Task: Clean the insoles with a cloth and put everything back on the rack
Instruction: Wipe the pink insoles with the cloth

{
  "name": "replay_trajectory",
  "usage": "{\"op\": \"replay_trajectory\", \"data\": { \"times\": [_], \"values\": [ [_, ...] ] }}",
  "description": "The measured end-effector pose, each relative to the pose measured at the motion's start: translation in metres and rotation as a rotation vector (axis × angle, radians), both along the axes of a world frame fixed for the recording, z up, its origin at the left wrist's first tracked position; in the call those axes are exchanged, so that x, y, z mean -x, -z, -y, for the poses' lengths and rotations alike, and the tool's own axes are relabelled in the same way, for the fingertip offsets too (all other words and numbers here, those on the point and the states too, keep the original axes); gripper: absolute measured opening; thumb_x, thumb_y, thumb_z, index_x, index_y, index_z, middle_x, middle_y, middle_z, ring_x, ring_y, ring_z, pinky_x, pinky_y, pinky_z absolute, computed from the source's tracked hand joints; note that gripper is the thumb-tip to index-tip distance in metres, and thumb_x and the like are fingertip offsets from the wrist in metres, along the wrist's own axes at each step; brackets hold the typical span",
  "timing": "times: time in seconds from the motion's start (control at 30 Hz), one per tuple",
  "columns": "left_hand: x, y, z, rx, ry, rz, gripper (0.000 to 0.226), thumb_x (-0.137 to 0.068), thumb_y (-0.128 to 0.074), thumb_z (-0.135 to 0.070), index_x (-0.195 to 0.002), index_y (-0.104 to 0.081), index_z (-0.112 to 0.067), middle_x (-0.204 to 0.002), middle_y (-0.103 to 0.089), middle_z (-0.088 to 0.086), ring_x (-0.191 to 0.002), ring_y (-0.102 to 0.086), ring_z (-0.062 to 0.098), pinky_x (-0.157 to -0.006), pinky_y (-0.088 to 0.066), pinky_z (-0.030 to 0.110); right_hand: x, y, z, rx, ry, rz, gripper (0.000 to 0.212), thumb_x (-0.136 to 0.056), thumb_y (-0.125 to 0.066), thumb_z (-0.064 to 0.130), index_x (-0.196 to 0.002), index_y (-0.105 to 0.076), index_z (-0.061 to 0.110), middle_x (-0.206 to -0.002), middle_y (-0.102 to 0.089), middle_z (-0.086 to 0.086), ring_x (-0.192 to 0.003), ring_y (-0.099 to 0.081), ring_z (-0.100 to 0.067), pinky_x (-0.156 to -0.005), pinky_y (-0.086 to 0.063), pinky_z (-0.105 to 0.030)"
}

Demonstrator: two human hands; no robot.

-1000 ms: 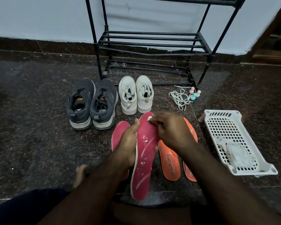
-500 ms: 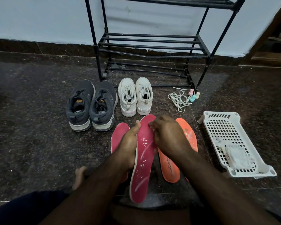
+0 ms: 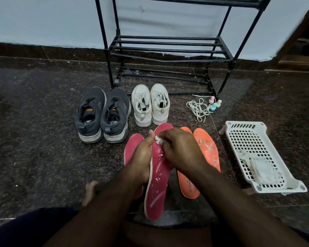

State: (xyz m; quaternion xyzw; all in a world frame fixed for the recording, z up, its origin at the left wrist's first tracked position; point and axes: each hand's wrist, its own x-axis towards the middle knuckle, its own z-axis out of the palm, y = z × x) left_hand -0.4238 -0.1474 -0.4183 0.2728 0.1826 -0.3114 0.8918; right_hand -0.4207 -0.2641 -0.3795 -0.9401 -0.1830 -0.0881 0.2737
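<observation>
Pink insole (image 3: 157,184) gripped along its edge by the left hand (image 3: 143,157), while the right hand (image 3: 180,150) pinches a white cloth (image 3: 158,139) against its top.

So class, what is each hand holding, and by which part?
The left hand grips the red insole by its left edge near the toe end. The right hand pinches a small white cloth wad in its fingers, pressed on that insole.
</observation>
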Motion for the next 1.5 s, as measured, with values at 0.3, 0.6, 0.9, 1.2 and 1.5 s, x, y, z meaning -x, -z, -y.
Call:
{"op": "replay_trajectory", "data": {
  "times": [0.3, 0.6, 0.9, 1.2, 1.5],
  "values": [
    [-0.001, 0.001, -0.001, 0.018, 0.017, 0.005, 0.07, -0.098, -0.031, -0.064, -0.103, -0.068, -0.005, -0.095, -0.071, 0.02, -0.089, -0.072, 0.029, -0.081, -0.059, 0.038, 0.003, 0.001, -0.006, 0.049, -0.065, -0.088, 0.026, -0.079, -0.053, 0.018, -0.093, -0.075, 0.014, -0.088, -0.067, -0.006, -0.086, -0.063, -0.025, -0.077, -0.048, -0.037],
    [0.002, -0.001, 0.001, -0.002, 0.004, 0.012, 0.072, -0.098, -0.028, -0.066, -0.11, -0.067, -0.007, -0.105, -0.069, 0.02, -0.097, -0.069, 0.03, -0.094, -0.048, 0.043, 0.002, -0.005, -0.006, 0.042, -0.002, -0.063, 0.047, -0.081, -0.035, 0.034, -0.092, -0.074, 0.011, -0.086, -0.066, -0.008, -0.082, -0.062, -0.026, -0.073, -0.049, -0.038],
    [0.001, -0.004, 0.002, 0.023, -0.018, 0.012, 0.076, -0.097, -0.029, -0.065, -0.1, -0.075, -0.005, -0.102, -0.071, 0.019, -0.092, -0.071, 0.031, -0.093, -0.046, 0.044, -0.004, -0.004, 0.005, 0.008, 0.059, 0.005, 0.019, -0.081, -0.059, 0.009, -0.094, -0.072, 0.013, -0.089, -0.063, -0.006, -0.083, -0.061, -0.026, -0.072, -0.049, -0.035],
    [0.0, -0.003, 0.001, -0.033, -0.007, 0.013, 0.081, -0.096, -0.028, -0.068, -0.093, -0.076, -0.004, -0.092, -0.071, 0.019, -0.091, -0.07, 0.03, -0.094, -0.047, 0.043, 0.0, 0.0, -0.004, 0.098, -0.045, -0.101, 0.02, -0.086, -0.056, 0.014, -0.098, -0.072, 0.013, -0.091, -0.066, -0.007, -0.09, -0.061, -0.028, -0.078, -0.049, -0.042],
    [-0.002, -0.004, -0.001, -0.056, 0.026, 0.01, 0.077, -0.09, -0.038, -0.075, -0.098, -0.069, -0.005, -0.096, -0.067, 0.02, -0.097, -0.067, 0.032, -0.096, -0.048, 0.044, 0.008, -0.004, -0.012, 0.109, -0.093, -0.116, 0.034, -0.08, -0.045, 0.017, -0.097, -0.074, 0.011, -0.086, -0.065, -0.008, -0.083, -0.061, -0.028, -0.072, -0.049, -0.041]
  ]
}}
